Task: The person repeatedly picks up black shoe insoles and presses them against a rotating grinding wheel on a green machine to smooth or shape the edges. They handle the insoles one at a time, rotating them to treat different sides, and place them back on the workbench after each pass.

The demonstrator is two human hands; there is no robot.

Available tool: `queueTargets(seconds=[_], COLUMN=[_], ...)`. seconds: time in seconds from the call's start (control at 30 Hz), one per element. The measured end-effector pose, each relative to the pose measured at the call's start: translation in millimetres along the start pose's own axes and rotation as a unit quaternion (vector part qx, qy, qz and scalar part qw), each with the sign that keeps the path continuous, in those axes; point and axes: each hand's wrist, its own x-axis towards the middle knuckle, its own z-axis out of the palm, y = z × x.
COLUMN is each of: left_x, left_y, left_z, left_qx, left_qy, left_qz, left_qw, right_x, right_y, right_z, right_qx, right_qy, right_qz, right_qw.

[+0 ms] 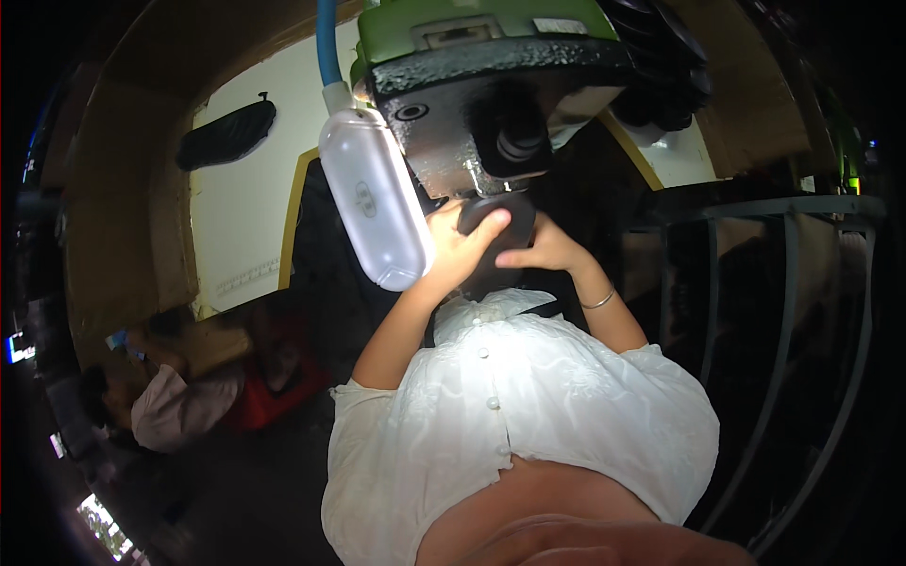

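Both my hands hold a dark, round-ended shoe piece right under the head of a green and black machine. My left hand grips its left side, the thumb pressed across the top and the other fingers hidden. On the opposite side my right hand is closed on the piece, its thumb pointing left along the near part. The far end of the piece disappears beneath the machine head, so I cannot tell how it meets the machine there.
A whitish lamp on a blue flexible arm hangs beside my left hand. One black shoe piece lies on the white tabletop. Several dark pieces are piled right of the machine. A metal rack stands at right; another person sits at left.
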Motion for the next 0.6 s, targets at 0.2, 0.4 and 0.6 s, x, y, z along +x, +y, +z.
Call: queueTargets(seconds=[0.2, 0.4, 0.6], left_x=[-6.9, -20.0, -45.9], left_y=[0.2, 12.9, -29.7], left_z=[5.5, -7.2, -40.9], left_qx=[-0.146, -0.165, -0.165], left_qy=[0.034, 0.059, 0.102], left_qz=[-0.143, -0.112, -0.107], left_qw=[0.978, 0.978, 0.975], right_x=[-57.5, -51.2, 18.4], right_y=[59.2, -5.6, -68.4], right_z=[-87.8, -139.6, -69.6], right_qx=[-0.149, 0.184, 0.384], right_qy=[-0.211, 0.302, 0.349], right_qz=[0.240, -0.053, -0.119], right_qw=[0.936, 0.934, 0.847])
